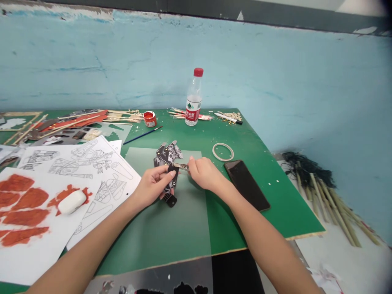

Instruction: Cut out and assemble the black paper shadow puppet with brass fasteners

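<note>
My left hand [155, 183] is closed on a black jointed cut-out figure [170, 155] with white line drawing and small yellow dots, much like a shadow puppet. One black strip of the figure hangs below my fingers. My right hand [204, 173] pinches a small silver tool [181, 166] that looks like a nail clipper. The tool's far end meets the black piece by my left thumb; the exact contact is too small to tell. Beneath both hands lies a translucent sheet [183, 228] on the green table [254, 151].
Line-drawn papers [122, 163], a red-painted sheet [45, 257] and a white case [72, 201] lie left. Behind stand a water bottle [193, 102] and red paint jar [150, 119], near a brush [142, 135]. A tape ring [223, 151] and phone [246, 184] are right.
</note>
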`<action>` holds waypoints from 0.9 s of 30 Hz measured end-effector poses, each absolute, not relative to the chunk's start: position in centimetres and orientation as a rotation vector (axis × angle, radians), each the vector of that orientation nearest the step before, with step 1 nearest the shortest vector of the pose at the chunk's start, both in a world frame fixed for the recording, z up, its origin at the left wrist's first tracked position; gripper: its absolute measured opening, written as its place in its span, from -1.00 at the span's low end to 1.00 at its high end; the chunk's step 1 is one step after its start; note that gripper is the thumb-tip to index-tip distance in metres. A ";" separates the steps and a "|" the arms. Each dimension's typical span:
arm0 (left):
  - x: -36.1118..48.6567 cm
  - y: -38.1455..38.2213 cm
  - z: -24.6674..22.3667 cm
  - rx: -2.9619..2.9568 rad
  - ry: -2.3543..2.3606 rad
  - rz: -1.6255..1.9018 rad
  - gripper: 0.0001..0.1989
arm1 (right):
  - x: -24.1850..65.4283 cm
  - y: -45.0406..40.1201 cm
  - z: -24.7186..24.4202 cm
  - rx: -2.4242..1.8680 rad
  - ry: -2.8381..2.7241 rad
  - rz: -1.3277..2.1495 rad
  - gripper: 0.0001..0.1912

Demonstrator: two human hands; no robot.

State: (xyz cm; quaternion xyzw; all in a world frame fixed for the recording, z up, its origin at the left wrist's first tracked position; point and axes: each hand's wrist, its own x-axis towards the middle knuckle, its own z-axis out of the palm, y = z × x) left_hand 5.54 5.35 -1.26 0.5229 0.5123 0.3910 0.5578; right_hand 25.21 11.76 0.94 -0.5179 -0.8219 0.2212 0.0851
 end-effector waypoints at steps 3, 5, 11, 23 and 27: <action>5.6 5.3 -1.2 1.234 1.210 0.919 -0.57 | 25.2 11.8 1.0 -1.538 -2.450 0.666 -0.33; 5.6 5.3 -1.2 1.226 1.213 0.919 -0.57 | 25.2 11.7 1.1 -1.542 -2.448 0.692 -0.33; 5.5 5.3 -1.3 1.221 1.218 0.913 -0.55 | 25.3 11.8 1.0 -1.516 -2.452 0.715 -0.33; 5.3 5.3 -1.2 1.237 1.205 0.904 -0.55 | 25.3 11.8 0.9 -1.508 -2.436 0.692 -0.34; 5.3 5.1 -1.2 1.241 1.211 0.910 -0.55 | 25.2 11.8 0.9 -1.509 -2.455 0.656 -0.34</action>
